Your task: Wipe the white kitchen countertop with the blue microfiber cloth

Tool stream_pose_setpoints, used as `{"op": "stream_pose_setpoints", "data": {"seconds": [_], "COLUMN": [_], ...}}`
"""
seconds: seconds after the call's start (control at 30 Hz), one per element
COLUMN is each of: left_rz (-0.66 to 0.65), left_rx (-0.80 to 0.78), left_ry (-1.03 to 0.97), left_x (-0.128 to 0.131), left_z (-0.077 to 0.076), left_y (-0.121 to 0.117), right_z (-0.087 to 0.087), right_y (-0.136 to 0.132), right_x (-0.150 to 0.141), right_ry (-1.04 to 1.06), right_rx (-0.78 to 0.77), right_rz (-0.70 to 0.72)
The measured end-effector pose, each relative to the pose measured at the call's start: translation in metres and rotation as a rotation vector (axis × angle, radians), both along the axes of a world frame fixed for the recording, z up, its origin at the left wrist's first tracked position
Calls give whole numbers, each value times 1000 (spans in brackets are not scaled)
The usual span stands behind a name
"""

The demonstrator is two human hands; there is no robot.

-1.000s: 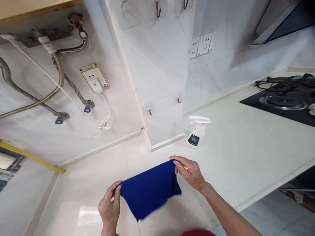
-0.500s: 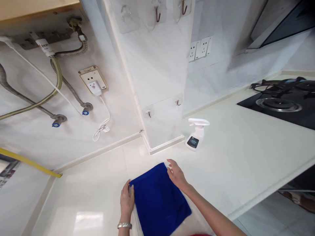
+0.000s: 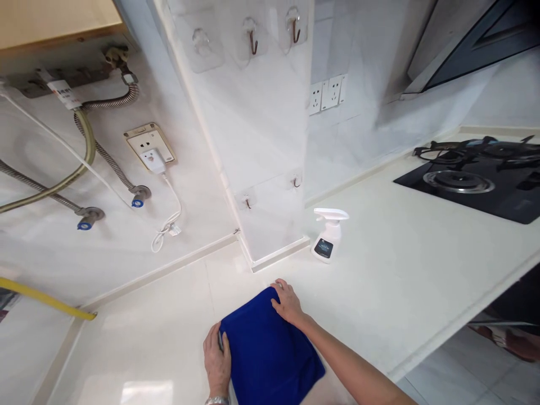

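A blue cloth [image 3: 270, 349] lies spread over the front of the white countertop, its near edge cut off by the frame. My left hand [image 3: 217, 360] is at its far left corner, the thumb and fingers closed on the edge. At the far right corner my right hand [image 3: 289, 304] grips the cloth between thumb and fingers. A white spray bottle [image 3: 324, 244] with a dark label stands upright beyond my right hand, apart from it.
A black gas stove [image 3: 472, 180] sits at the right on the countertop [image 3: 379, 281]. A tiled pillar [image 3: 253, 135] with several hooks juts out ahead. Hoses, valves and a plugged-in charger [image 3: 152, 160] are on the left wall. A yellow pipe [image 3: 46, 298] runs at far left.
My right hand has drawn in over the cloth's far right corner and closed on it. The left hand stays at its corner. The whole view has shifted slightly.
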State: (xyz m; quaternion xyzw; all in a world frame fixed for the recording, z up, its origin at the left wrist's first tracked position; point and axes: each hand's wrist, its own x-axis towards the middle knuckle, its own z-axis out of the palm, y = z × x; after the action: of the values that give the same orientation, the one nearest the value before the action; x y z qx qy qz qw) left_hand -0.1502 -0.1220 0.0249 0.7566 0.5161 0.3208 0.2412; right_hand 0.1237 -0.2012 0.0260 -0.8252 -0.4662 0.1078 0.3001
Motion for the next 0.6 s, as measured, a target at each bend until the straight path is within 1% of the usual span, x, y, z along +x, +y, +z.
{"op": "stream_pose_setpoints", "data": {"seconds": [0.07,0.13,0.17,0.23,0.27,0.3,0.33,0.37,0.43,0.5,0.6], "left_rz": [13,30,38,49,52,54,55,55,52,48,17], "left_rx": [-12,-28,-37,-59,-71,-80,-88,-93,-102,-122,-114], "left_ry": [-23,-49,-62,-83,-90,-93,-95,-96,-98,-109,-66], "left_x": [-2,-4,-5,-7,-7,-7,-7,-7,-7,-9,-19], "left_z": [1,0,-1,-2,-3,-4,-4,-4,-3,1,10], "left_y": [2,6,8,12,14,15,16,16,14,14,21], "right_z": [8,17,21,26,27,28,28,28,26,23,18], "right_y": [-6,-16,-22,-35,-41,-46,-50,-54,-62,-77,-116], "right_x": [-17,-46,-63,-95,-107,-114,-117,-115,-99,-71,-25], "right_ry": [-24,-59,-92,-108,-84,-50,-13,17,39,12,-55], "right_rx": [-19,-8,24,131,146,147,133,110,73,56,34], "right_rz": [2,76,212,539,645,706,731,727,685,628,549]}}
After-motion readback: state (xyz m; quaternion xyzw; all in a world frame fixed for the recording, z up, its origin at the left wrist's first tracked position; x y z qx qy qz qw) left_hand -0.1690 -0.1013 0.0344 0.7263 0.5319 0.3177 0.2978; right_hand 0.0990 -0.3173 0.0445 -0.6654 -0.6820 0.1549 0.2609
